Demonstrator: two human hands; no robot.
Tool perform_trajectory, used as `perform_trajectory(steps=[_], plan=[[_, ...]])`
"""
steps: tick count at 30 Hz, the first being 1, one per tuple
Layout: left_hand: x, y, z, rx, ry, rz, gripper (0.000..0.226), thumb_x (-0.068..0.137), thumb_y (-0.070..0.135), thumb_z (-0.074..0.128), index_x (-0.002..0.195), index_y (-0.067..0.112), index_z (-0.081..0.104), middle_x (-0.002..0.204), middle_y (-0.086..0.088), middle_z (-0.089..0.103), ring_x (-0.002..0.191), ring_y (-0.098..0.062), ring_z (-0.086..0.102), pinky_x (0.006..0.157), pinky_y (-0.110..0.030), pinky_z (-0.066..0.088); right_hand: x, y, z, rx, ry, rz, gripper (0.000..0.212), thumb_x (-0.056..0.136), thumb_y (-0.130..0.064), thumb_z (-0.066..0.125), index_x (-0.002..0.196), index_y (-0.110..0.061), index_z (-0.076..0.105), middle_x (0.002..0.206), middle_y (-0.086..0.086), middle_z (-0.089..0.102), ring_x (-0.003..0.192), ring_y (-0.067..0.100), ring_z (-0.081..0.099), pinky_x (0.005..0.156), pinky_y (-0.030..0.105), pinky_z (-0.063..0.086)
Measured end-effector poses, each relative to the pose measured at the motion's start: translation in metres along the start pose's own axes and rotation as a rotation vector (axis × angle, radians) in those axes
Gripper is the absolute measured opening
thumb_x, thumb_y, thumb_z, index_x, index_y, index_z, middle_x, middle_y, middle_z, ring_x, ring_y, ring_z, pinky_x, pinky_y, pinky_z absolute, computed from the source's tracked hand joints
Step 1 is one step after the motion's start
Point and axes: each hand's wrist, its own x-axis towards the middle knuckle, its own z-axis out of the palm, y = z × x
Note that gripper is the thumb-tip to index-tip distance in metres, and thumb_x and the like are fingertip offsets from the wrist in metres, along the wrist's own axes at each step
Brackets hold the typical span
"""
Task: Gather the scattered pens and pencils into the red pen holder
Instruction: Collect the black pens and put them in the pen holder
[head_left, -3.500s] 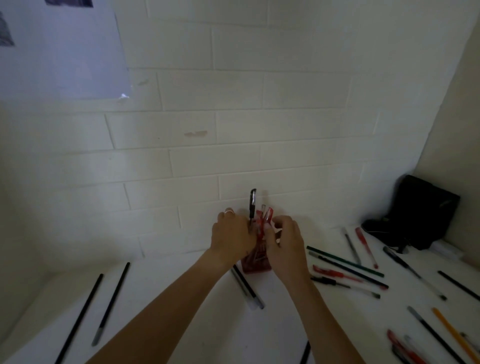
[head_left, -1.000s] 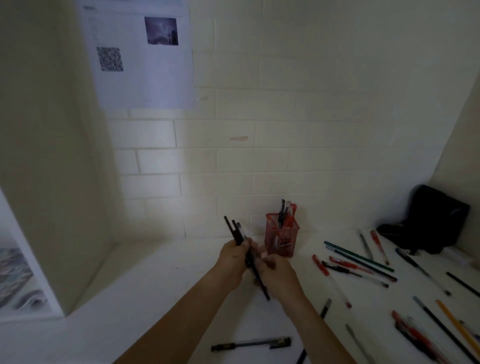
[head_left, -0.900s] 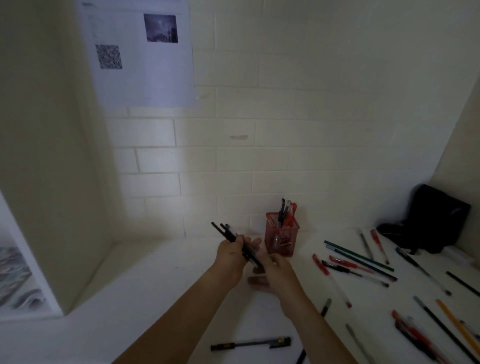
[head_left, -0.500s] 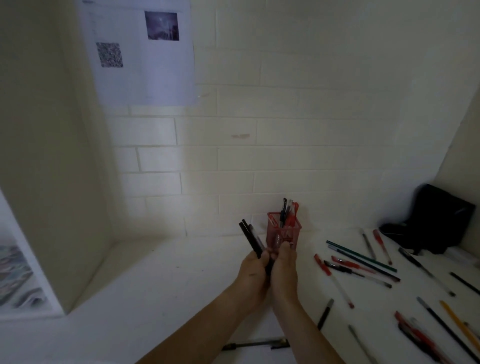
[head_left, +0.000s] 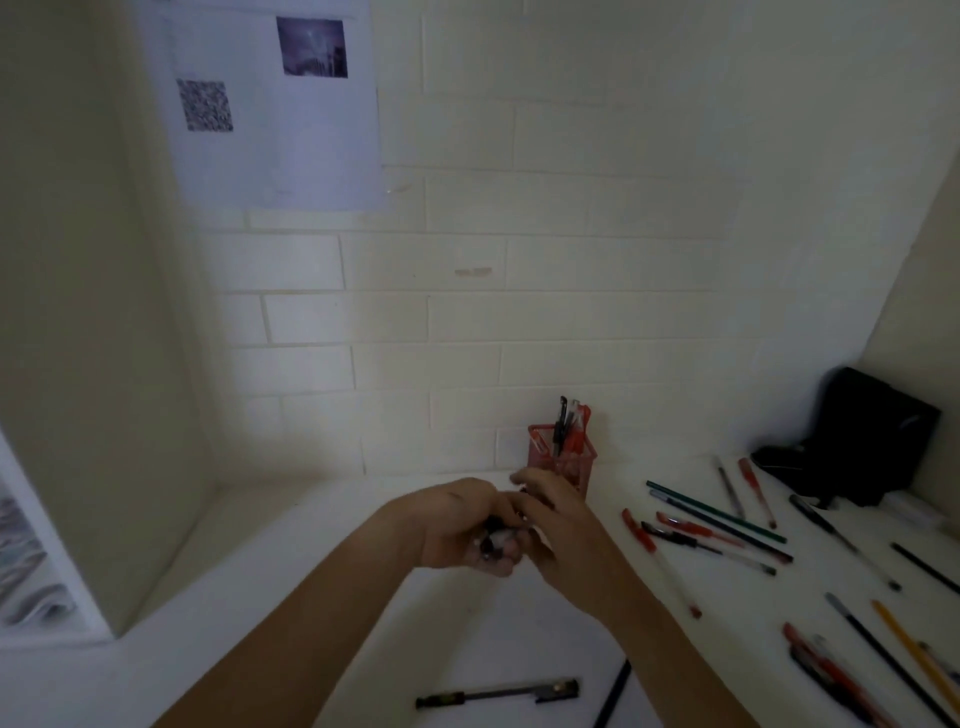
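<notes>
The red mesh pen holder stands at the back wall with a few black and red pens upright in it. Just in front of it my two hands meet over the white desk. My left hand grips a bundle of black pens; only their near ends show below its fingers. My right hand curls over the same bundle from the right, its fingers hiding the pens' far ends. Many loose pens lie to the right: a red pen, a green pencil and a yellow pencil.
A black pen lies on the desk near the front, between my forearms. A black bag sits in the back right corner. A printed sheet hangs on the brick wall. A side panel closes the desk on the left.
Since 3.5 s ago the two pens on the left desk have gone and a black bundle is in my hands. In the last half second it tipped from upright down into them.
</notes>
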Motion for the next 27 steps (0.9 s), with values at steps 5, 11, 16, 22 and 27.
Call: perform_trajectory(steps=[5,11,16,22,27], plan=[[-0.016,0.024,0.004,0.103,-0.106,-0.004,0.036,0.1,0.033,0.034,0.09,0.01,0.06,0.076,-0.008,0.053,0.052,-0.018,0.054,0.057,-0.028,0.056,0.011,0.0,-0.004,0.024,0.263,-0.001,0.025,0.086,-0.004,0.067,0.111,-0.012,0.067,0.104,-0.002,0.065,0.095,0.016,0.059,0.081,0.028,0.051],[0.009,0.036,0.005,0.2,0.475,0.248,0.049,0.099,0.044,0.047,0.114,0.003,0.068,0.077,-0.005,0.058,0.053,-0.019,0.054,0.055,-0.029,0.052,0.033,-0.015,-0.04,0.386,0.861,0.568,0.018,0.093,-0.03,0.065,0.09,-0.012,0.069,0.078,-0.003,0.069,0.073,-0.004,0.065,0.065,0.003,0.044],[0.063,0.02,0.004,0.596,0.745,0.583,0.041,0.09,0.025,0.065,0.13,0.019,0.057,0.106,-0.006,0.059,0.089,-0.014,0.058,0.08,-0.024,0.049,0.058,0.016,-0.047,0.432,0.855,0.826,0.023,0.094,-0.033,0.065,0.095,-0.011,0.071,0.083,0.001,0.071,0.073,0.01,0.065,0.06,0.0,0.041],[0.098,0.017,0.007,0.662,0.675,0.676,0.07,0.079,0.036,0.049,0.148,0.023,0.042,0.142,-0.005,0.04,0.132,-0.018,0.038,0.107,-0.024,0.03,0.069,0.038,-0.026,0.233,0.394,0.792,0.018,0.093,-0.025,0.067,0.099,-0.009,0.072,0.085,0.002,0.071,0.076,0.019,0.065,0.053,0.007,0.037],[0.11,0.029,0.01,0.409,0.604,0.794,0.037,0.093,0.03,0.051,0.129,0.032,0.058,0.131,0.003,0.055,0.12,-0.007,0.053,0.107,-0.03,0.043,0.075,0.042,-0.018,0.018,0.171,0.813,0.023,0.096,-0.032,0.057,0.097,-0.012,0.069,0.086,0.005,0.073,0.073,0.025,0.066,0.054,0.025,0.037]])
